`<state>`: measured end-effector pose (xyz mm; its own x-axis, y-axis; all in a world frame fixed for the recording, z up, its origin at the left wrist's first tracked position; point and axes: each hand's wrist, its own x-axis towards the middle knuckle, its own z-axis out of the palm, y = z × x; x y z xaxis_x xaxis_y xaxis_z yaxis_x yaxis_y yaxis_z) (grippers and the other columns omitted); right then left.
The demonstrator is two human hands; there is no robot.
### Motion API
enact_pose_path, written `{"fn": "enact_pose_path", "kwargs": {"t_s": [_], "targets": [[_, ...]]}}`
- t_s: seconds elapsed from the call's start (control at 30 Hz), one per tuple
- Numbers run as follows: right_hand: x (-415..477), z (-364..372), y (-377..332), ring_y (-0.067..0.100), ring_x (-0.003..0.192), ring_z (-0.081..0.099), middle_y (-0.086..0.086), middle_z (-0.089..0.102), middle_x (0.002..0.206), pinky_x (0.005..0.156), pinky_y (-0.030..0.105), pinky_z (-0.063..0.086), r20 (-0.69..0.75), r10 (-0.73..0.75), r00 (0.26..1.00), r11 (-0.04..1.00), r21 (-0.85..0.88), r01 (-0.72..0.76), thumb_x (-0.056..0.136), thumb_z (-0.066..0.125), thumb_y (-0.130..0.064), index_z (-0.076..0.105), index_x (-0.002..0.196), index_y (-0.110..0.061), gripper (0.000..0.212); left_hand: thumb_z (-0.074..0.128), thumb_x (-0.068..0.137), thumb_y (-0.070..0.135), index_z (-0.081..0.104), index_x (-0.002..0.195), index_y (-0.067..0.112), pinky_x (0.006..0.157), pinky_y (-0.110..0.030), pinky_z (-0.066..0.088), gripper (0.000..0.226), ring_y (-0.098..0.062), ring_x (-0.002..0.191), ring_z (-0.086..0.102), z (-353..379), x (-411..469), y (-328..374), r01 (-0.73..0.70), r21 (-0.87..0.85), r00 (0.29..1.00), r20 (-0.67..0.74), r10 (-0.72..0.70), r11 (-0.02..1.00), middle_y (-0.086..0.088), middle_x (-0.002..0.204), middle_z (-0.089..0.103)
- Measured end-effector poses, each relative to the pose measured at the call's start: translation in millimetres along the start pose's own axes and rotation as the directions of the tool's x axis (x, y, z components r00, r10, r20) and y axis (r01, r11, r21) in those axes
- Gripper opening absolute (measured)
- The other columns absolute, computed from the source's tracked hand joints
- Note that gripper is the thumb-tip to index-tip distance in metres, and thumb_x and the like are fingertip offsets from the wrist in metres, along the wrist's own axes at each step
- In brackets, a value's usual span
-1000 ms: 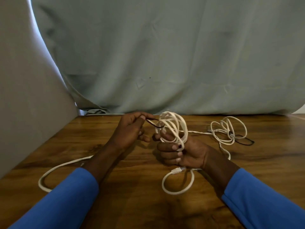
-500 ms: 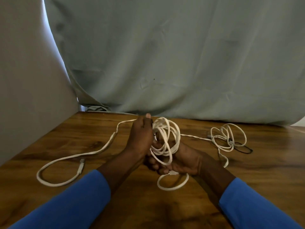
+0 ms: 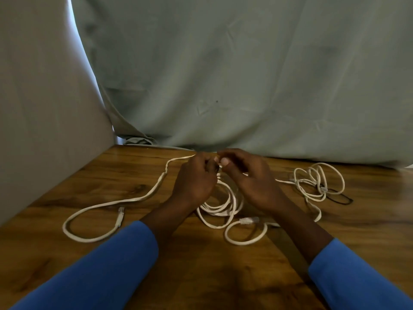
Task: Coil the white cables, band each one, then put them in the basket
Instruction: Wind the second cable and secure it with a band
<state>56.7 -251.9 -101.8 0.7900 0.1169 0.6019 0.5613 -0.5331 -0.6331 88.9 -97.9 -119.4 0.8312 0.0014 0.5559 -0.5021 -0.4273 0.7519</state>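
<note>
Coil [image 3: 223, 209] sank beneath left hand [image 3: 196, 180] and right hand [image 3: 248, 175], seemingly pinched.

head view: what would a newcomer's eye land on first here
The left hand and right hand meet at table centre, fingertips pinching the top of a loose white cable whose loops sprawl beneath them and trail left. Right of them lies a second white coil with a black band against it, on the wooden table before a grey-green curtain.
</note>
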Motion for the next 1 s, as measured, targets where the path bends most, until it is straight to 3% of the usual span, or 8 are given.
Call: {"fn": "enact_pose_path", "kwargs": {"t_s": [0.07, 0.23, 0.4, 0.53, 0.6, 0.7, 0.8, 1.0], "targets": [[-3, 12, -2, 0.0, 0.093, 0.071, -0.01, 0.077, 0.107, 0.083, 0.026, 0.057, 0.024, -0.021, 0.999, 0.991, -0.132, 0.024, 0.104, 0.057, -0.034, 0.07, 0.126, -0.027, 0.026, 0.058, 0.102, 0.029, 0.068, 0.092, 0.022, 0.077, -0.037, 0.053, 0.015, -0.02, 0.089, 0.069, 3, -4, 4, 0.014, -0.04, 1.0, -0.021, -0.015, 0.999, 0.001, 0.092, 0.073], [-10, 26, 4, 0.003, 0.058, 0.066, -0.004, 0.074, 0.076, 0.061, 0.032, 0.052, -0.026, 0.071, 0.997, 0.997, 0.025, -0.07, 0.106, 0.053, -0.038, 0.076, 0.101, -0.019, 0.03, 0.062, 0.1, 0.037, 0.076, 0.095, 0.018, 0.065, -0.026, 0.05, 0.025, -0.012, 0.08, 0.07, 0, -5, 8, 0.068, -0.053, 0.989, -0.129, -0.075, 0.996, 0.006, 0.085, 0.075], [-11, 27, 13, 0.005, 0.061, 0.062, -0.003, 0.072, 0.076, 0.064, 0.038, 0.054, -0.042, 0.131, 0.99, 0.989, 0.069, -0.128, 0.102, 0.061, -0.037, 0.067, 0.083, -0.02, 0.026, 0.071, 0.085, 0.043, 0.075, 0.074, 0.01, 0.066, -0.04, 0.059, 0.035, -0.029, 0.069, 0.073, -10, 11, -2, 0.191, -0.175, 0.979, 0.102, -0.175, 0.966, -0.01, 0.071, 0.074], [-13, 23, 10, 0.01, 0.063, 0.058, -0.001, 0.064, 0.073, 0.062, 0.032, 0.045, 0.013, 0.172, 0.985, 0.971, 0.164, -0.172, 0.103, 0.06, -0.031, 0.061, 0.082, -0.013, 0.028, 0.072, 0.096, 0.032, 0.074, 0.073, 0.011, 0.047, -0.025, 0.047, 0.032, -0.018, 0.046, 0.058, -34, 17, -7, 0.152, -0.118, 0.974, 0.188, -0.128, 0.981, -0.006, 0.057, 0.068], [-15, 21, 8, 0.017, 0.057, 0.051, 0.002, 0.055, 0.068, 0.055, 0.031, 0.041, 0.072, 0.218, 0.973, 0.924, 0.306, -0.23, 0.104, 0.058, -0.027, 0.059, 0.085, -0.006, 0.028, 0.073, 0.095, 0.028, 0.075, 0.082, 0.006, 0.046, -0.023, 0.046, 0.026, -0.012, 0.047, 0.051, -42, 19, -13, 0.267, -0.301, 0.954, 0.22, -0.206, 0.916, -0.002, 0.057, 0.062], [-18, 19, 7, 0.016, 0.051, 0.045, 0.002, 0.048, 0.065, 0.047, 0.029, 0.039, 0.128, 0.217, 0.968, 0.872, 0.42, -0.251, 0.105, 0.056, -0.02, 0.057, 0.091, -0.001, 0.024, 0.067, 0.097, 0.024, 0.075, 0.093, 0.007, 0.054, -0.024, 0.057, 0.019, -0.009, 0.054, 0.061, -48, 22, -14, 0.465, -0.606, 0.884, 0.355, -0.304, 0.645, -0.001, 0.068, 0.067], [-18, 21, 8, 0.011, 0.047, 0.047, 0.0, 0.052, 0.065, 0.044, 0.025, 0.04, 0.142, 0.2, 0.969, 0.854, 0.46, -0.244, 0.104, 0.057, -0.019, 0.06, 0.089, -0.01, 0.018, 0.059, 0.089, 0.013, 0.071, 0.11, 0.003, 0.07, -0.029, 0.063, 0.026, -0.014, 0.072, 0.074, -52, 22, -11, 0.526, -0.745, 0.85, 0.483, -0.211, 0.41, -0.007, 0.086, 0.076], [-18, 21, 8, 0.009, 0.059, 0.059, 0.006, 0.064, 0.081, 0.05, 0.024, 0.047, 0.144, 0.205, 0.968, 0.832, 0.495, -0.249, 0.104, 0.058, -0.02, 0.064, 0.104, -0.005, 0.017, 0.066, 0.085, 0.009, 0.072, 0.114, 0.004, 0.078, -0.029, 0.063, 0.029, -0.017, 0.086, 0.076, -43, 15, -10, 0.389, -0.746, 0.913, 0.391, -0.118, 0.541, -0.013, 0.102, 0.078]]}}
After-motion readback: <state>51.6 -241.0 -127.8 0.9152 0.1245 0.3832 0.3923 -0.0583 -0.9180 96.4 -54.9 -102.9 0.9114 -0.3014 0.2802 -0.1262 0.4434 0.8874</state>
